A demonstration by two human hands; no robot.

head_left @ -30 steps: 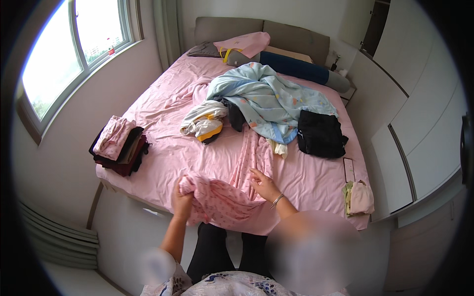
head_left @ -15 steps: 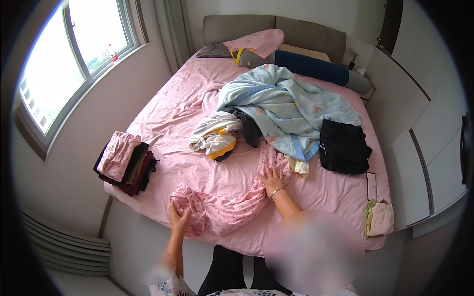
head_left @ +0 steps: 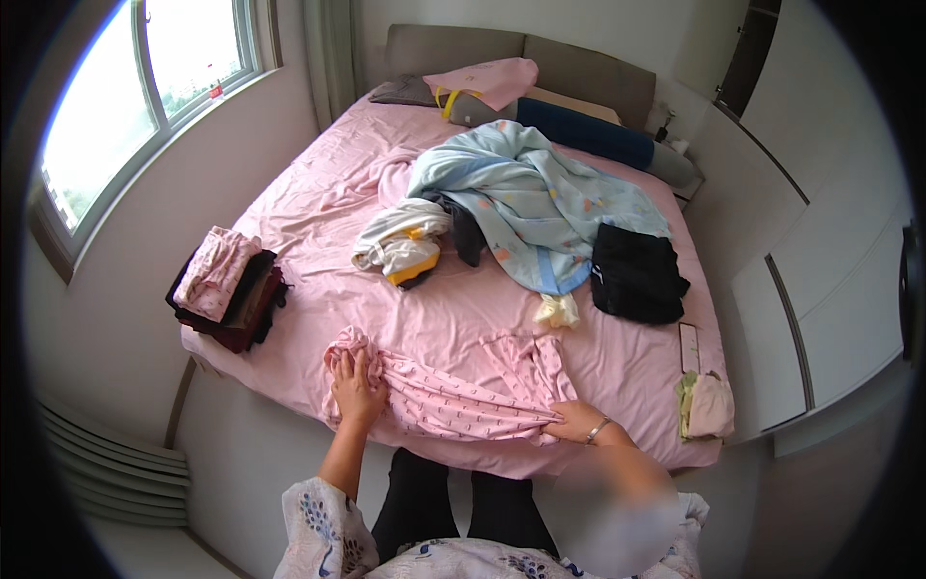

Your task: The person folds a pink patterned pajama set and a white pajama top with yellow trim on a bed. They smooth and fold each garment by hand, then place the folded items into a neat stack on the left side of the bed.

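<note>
A pink printed garment (head_left: 453,391) lies stretched along the front edge of the bed, its left end bunched up. On that bunch rests my left hand (head_left: 357,388), fingers spread over the cloth. My right hand (head_left: 577,423) grips the garment's lower right edge in closed fingers and pulls the fabric taut. Another part of the garment (head_left: 529,365) lies folded upward, just beyond my right hand. Farther in, a small pale yellow cloth (head_left: 557,311) pokes out from under a light blue blanket (head_left: 540,203).
A folded clothes pile (head_left: 220,280) sits at the bed's left edge. Centre-left is a crumpled white-and-yellow garment (head_left: 400,241); to the right, a folded black garment (head_left: 637,275). A phone-like flat object (head_left: 689,347) and small folded cloths (head_left: 709,403) lie by the right edge.
My right hand has drawn its end of the garment nearer and away from the blanket, closing on its edge. My left hand now lies over the bunched end instead of beside it.
</note>
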